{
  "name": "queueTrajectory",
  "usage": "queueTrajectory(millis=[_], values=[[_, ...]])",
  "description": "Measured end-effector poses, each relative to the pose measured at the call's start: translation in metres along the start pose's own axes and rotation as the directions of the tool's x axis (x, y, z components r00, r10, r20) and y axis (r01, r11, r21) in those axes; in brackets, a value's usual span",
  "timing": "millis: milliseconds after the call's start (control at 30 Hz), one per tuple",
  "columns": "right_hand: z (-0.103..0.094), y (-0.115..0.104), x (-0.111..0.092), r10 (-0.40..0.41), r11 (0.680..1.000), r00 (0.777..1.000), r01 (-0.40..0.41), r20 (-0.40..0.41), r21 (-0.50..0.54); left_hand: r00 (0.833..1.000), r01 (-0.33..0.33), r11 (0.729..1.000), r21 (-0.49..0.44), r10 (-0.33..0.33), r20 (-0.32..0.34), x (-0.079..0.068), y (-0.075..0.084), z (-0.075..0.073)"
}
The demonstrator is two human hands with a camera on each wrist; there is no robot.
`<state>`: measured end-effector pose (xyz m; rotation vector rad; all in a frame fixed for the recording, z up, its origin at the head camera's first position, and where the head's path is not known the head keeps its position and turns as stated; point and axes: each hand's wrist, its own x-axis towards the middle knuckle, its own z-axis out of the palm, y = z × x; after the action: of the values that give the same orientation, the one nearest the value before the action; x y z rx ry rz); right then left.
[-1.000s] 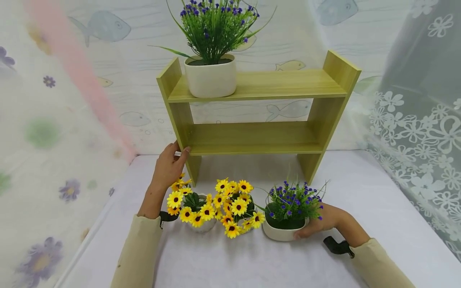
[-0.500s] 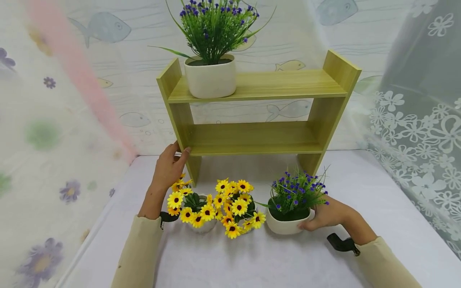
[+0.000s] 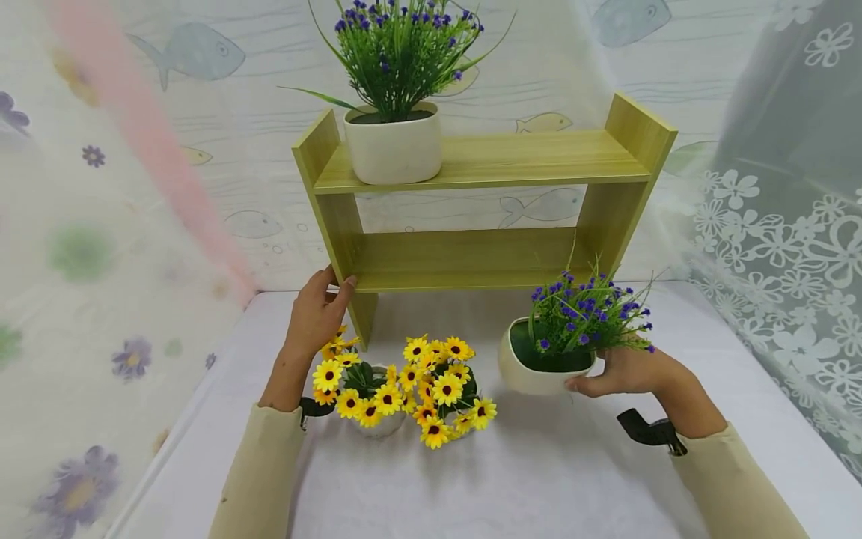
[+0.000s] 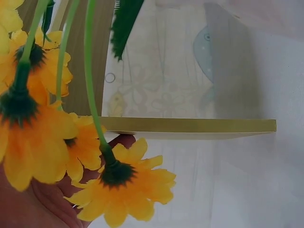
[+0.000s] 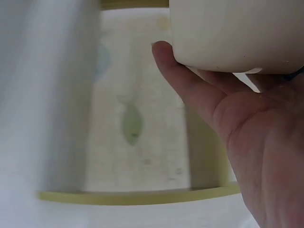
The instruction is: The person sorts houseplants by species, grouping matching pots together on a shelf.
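Observation:
My right hand (image 3: 636, 372) grips a white oval flowerpot (image 3: 535, 380) with purple flowers by its right side. The pot is raised off the table and tilted, in front of the shelf's right leg. In the right wrist view, fingers (image 5: 187, 88) lie along the underside of the white pot (image 5: 237, 35). At the wooden shelf's (image 3: 471, 258) left side panel, my left hand (image 3: 315, 314) holds the edge, thumb in front and the other fingers partly hidden behind. Yellow flowers (image 4: 118, 185) cover much of that hand in the left wrist view.
Two pots of yellow daisies, a left one (image 3: 367, 397) and a right one (image 3: 446, 393), stand on the white-covered table (image 3: 431, 494) before the shelf. A bigger purple-flowered pot (image 3: 393, 150) stands at the top shelf's left end. Patterned curtains hang behind and at both sides.
My right hand has lifted the purple-flowered pot off the table, up and slightly right toward the shelf, and the pot has tilted. The left hand stays on the side panel.

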<state>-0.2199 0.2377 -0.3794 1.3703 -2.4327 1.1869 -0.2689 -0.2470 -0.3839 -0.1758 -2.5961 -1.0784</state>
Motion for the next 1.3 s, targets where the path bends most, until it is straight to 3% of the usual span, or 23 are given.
queueTrajectory(millis=[200, 300, 500, 700, 867, 967, 1033, 1167, 1300], values=[[-0.037, -0.022, 0.024, -0.009, 1.000, 1.000, 0.009, -0.028, -0.009, 1.000, -0.004, 1.000, -0.007, 0.004, -0.005, 0.001, 0.001, 0.000], [-0.056, -0.034, 0.037, -0.051, 0.998, 0.998, 0.052, -0.040, 0.022, 1.000, -0.009, 1.000, -0.004, 0.009, 0.000, 0.001, 0.001, 0.000], [-0.093, -0.055, 0.063, -0.116, 0.964, 0.991, 0.129, -0.068, 0.231, 1.000, -0.020, 1.000, -0.005, 0.020, -0.003, 0.001, 0.001, 0.001], [-0.118, -0.075, 0.095, -0.034, 0.926, 0.986, 0.093, -0.164, 0.366, 1.000, -0.020, 1.000, -0.006, 0.020, -0.005, 0.001, 0.000, 0.001], [-0.123, -0.079, 0.122, 0.041, 0.870, 0.949, 0.120, -0.312, 0.478, 1.000, -0.012, 1.000, -0.003, 0.012, -0.005, 0.000, 0.000, 0.001], [-0.128, -0.079, 0.136, 0.042, 0.854, 0.941, 0.142, -0.337, 0.501, 1.000, -0.021, 1.000, -0.005, 0.021, -0.009, 0.000, 0.001, 0.001], [-0.131, -0.080, 0.144, 0.076, 0.877, 0.941, 0.094, -0.329, 0.471, 0.999, -0.029, 1.000, -0.007, 0.029, -0.015, 0.000, 0.001, 0.001], [-0.138, -0.081, 0.159, 0.203, 0.941, 0.931, -0.100, -0.302, 0.324, 0.999, -0.030, 0.999, -0.010, 0.030, -0.020, 0.000, 0.001, 0.000], [-0.141, -0.075, 0.173, 0.298, 0.937, 0.916, -0.225, -0.270, 0.268, 1.000, -0.023, 1.000, -0.013, 0.023, -0.020, -0.001, 0.001, 0.000]])
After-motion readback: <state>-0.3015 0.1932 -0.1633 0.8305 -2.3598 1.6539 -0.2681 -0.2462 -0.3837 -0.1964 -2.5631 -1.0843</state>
